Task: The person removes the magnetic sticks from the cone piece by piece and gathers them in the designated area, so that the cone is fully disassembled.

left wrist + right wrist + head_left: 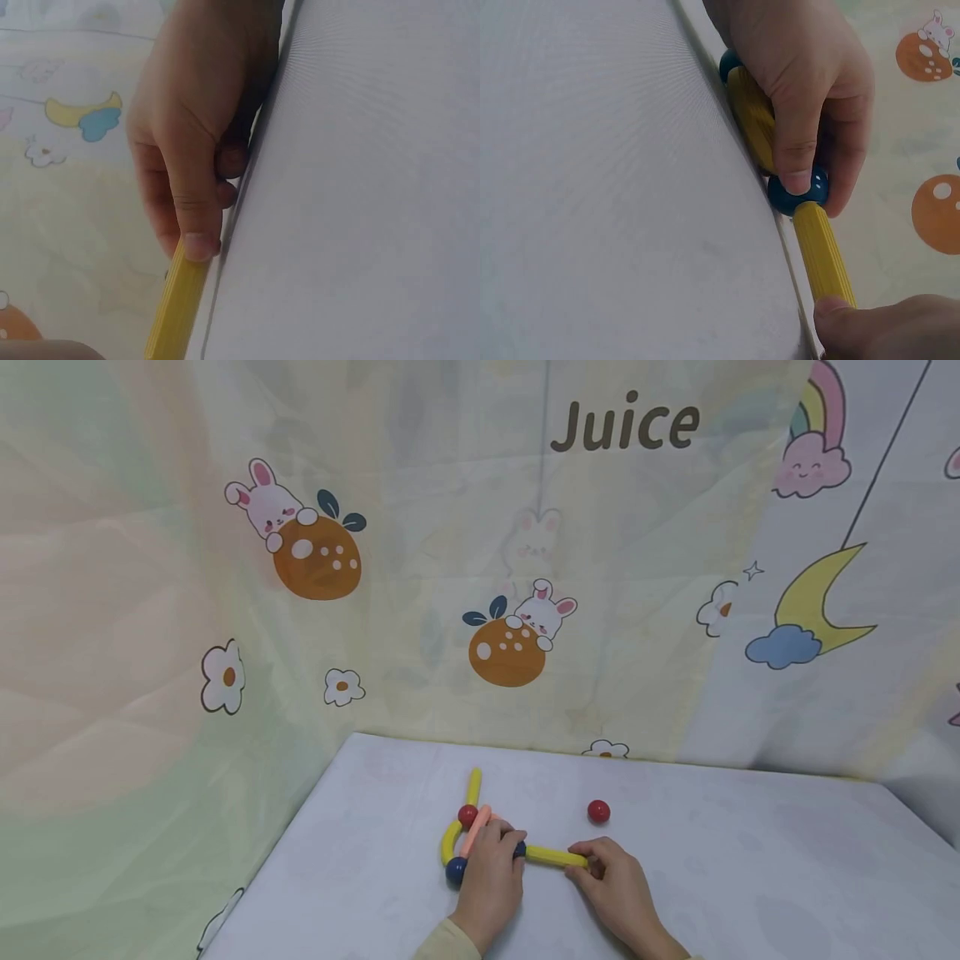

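My left hand [491,877] pinches a dark blue ball [784,201] between thumb and fingers, low over the table. A straight yellow rod [551,857] joins that ball and runs right to my right hand [618,893], which pinches its far end. Left of the hands, the same build shows a second blue ball [455,871], a curved yellow piece [448,843], a red ball [468,815] and another straight yellow rod [474,787] pointing away. A salmon-pink rod [475,835] slants beside the left fingers, which hide part of the build.
A loose red ball [598,812] lies on the white table [750,860] beyond my right hand. Behind and to the left hangs a printed cloth [420,610] with rabbits, oranges and flowers, right against the table's edges.
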`<control>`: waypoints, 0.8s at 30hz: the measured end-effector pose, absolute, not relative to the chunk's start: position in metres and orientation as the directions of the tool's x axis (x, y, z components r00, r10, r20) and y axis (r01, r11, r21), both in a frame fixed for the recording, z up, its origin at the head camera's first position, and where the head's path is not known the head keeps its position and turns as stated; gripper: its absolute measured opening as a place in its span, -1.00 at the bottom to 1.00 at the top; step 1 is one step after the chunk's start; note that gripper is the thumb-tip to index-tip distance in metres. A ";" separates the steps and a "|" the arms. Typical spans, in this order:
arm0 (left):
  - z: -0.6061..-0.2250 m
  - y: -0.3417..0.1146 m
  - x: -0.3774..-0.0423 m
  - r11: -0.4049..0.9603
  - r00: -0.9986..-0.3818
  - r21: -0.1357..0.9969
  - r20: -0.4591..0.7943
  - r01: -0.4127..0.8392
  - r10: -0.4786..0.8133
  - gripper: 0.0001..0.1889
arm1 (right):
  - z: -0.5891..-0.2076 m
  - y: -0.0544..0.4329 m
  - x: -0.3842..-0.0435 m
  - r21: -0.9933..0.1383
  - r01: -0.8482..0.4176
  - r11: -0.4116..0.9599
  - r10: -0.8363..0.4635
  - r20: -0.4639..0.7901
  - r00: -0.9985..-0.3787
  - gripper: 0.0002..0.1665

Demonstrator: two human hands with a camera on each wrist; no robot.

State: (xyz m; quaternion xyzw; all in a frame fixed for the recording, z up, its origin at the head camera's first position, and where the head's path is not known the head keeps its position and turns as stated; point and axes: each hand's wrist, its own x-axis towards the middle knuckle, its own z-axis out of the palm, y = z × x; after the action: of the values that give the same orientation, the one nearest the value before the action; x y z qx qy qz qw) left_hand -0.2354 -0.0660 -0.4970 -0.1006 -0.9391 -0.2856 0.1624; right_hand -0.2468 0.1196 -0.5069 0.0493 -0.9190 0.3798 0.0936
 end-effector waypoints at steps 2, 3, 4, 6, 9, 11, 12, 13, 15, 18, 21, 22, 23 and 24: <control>-0.498 -0.066 -0.236 0.816 -0.923 0.503 0.373 0.286 0.094 -0.69 | -0.506 0.120 -0.247 -0.685 -0.152 0.713 -0.013 0.203 -0.979 -0.70; -0.499 -0.066 -0.236 0.816 -0.918 0.498 0.384 0.294 0.096 -0.69 | -0.506 0.120 -0.247 -0.682 -0.154 0.715 -0.017 0.203 -0.979 -0.70; -0.500 -0.066 -0.236 0.815 -0.914 0.495 0.394 0.301 0.098 -0.69 | -0.507 0.120 -0.247 -0.681 -0.152 0.716 -0.017 0.201 -0.979 -0.71; -0.500 -0.067 -0.236 0.814 -0.910 0.493 0.402 0.307 0.100 -0.70 | -0.506 0.119 -0.248 -0.683 -0.144 0.716 -0.017 0.189 -0.982 -0.72; -0.501 -0.066 -0.236 0.810 -0.905 0.494 0.414 0.315 0.100 -0.70 | -0.506 0.122 -0.250 -0.682 -0.166 0.712 -0.047 0.190 -0.981 -0.73; -0.501 -0.066 -0.236 0.805 -0.904 0.502 0.417 0.317 0.096 -0.69 | -0.505 0.124 -0.252 -0.687 -0.174 0.705 -0.070 0.178 -0.982 -0.74; -0.501 -0.066 -0.236 0.802 -0.904 0.507 0.416 0.317 0.094 -0.69 | -0.504 0.126 -0.253 -0.691 -0.179 0.700 -0.083 0.170 -0.982 -0.75; -0.501 -0.066 -0.236 0.800 -0.905 0.510 0.416 0.316 0.092 -0.69 | -0.503 0.128 -0.253 -0.694 -0.180 0.697 -0.093 0.162 -0.982 -0.75; -0.501 -0.066 -0.236 0.801 -0.905 0.512 0.416 0.311 0.086 -0.68 | -0.501 0.135 -0.254 -0.712 -0.163 0.683 -0.095 0.134 -0.986 -0.76; -0.501 -0.065 -0.235 0.805 -0.904 0.510 0.420 0.304 0.076 -0.68 | -0.498 0.148 -0.254 -0.732 -0.128 0.669 -0.083 0.098 -0.992 -0.76; -0.502 -0.066 -0.235 0.806 -0.902 0.510 0.426 0.302 0.068 -0.68 | -0.494 0.165 -0.255 -0.732 -0.101 0.674 -0.056 0.086 -0.995 -0.74; -0.502 -0.066 -0.235 0.805 -0.901 0.510 0.428 0.302 0.067 -0.68 | -0.493 0.171 -0.255 -0.724 -0.094 0.683 -0.048 0.084 -0.995 -0.73; -0.502 -0.066 -0.235 0.804 -0.900 0.511 0.429 0.305 0.069 -0.67 | -0.492 0.177 -0.256 -0.715 -0.089 0.694 -0.041 0.084 -0.996 -0.71; -0.503 -0.066 -0.235 0.803 -0.900 0.512 0.429 0.306 0.069 -0.67 | -0.492 0.184 -0.256 -0.701 -0.086 0.708 -0.033 0.089 -0.996 -0.69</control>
State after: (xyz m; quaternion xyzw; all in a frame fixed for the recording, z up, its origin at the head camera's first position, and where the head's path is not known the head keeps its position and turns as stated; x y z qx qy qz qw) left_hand -0.2345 -0.0659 -0.5025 -0.1009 -0.9284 -0.2972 0.1989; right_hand -0.2564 0.1841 -0.4918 0.0322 -0.9235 0.3807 0.0347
